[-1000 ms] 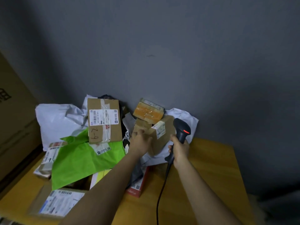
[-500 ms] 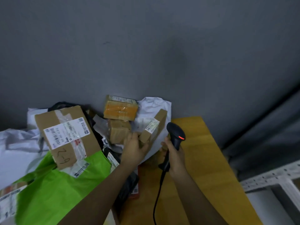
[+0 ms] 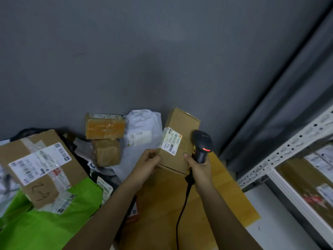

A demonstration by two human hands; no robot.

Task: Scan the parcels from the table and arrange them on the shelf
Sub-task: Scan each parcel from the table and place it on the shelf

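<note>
Cardboard parcel (image 3: 178,141), boxy and white-labelled, is gripped by the left hand (image 3: 146,164) above the wooden desk (image 3: 221,201). Right hand (image 3: 200,166) clutches the black corded scanner (image 3: 202,144), thumb touching the parcel.

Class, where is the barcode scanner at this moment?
In the head view, right of centre: the right hand grips the barcode scanner beside the small cardboard box.

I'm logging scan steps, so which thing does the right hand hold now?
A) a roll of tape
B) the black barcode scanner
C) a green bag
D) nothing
B: the right hand is curled round the handle of the black barcode scanner, beside the small cardboard box.
</note>
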